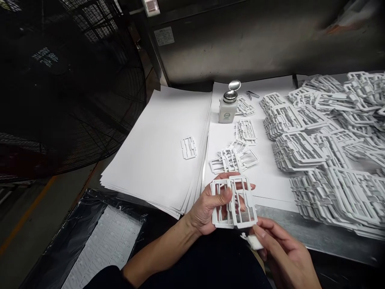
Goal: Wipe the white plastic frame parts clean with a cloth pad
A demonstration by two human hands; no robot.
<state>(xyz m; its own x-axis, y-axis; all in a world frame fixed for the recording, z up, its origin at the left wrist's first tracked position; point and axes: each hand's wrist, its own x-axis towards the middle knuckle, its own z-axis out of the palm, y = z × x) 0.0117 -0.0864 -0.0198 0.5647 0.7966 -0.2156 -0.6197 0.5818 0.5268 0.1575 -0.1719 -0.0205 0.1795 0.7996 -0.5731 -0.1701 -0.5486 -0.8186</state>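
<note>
My left hand [206, 210] is closed on white plastic slotted frames [245, 224], its thumb lying across the front and its fingers behind them. The frames have rounded corners and thin lengthwise bars, and they sit side by side, overlapping in the middle. Just below their lower right corner, my right hand [284, 247] pinches a small white wad [254, 241] with a frayed end; its material is unclear. The right fingertips are close to that corner, and I cannot tell whether they touch it. Beyond my left hand lies a loose pile of similar frames [231, 159].
White paper sheets [150, 132] cover the bench, with one frame [189, 147] on them. A pump bottle [227, 110] with its lid raised stands near a nail clipper [252, 94]. Large frame stacks [300, 148] fill the right. A fan [75, 80] and a black-lined box [105, 241] are left.
</note>
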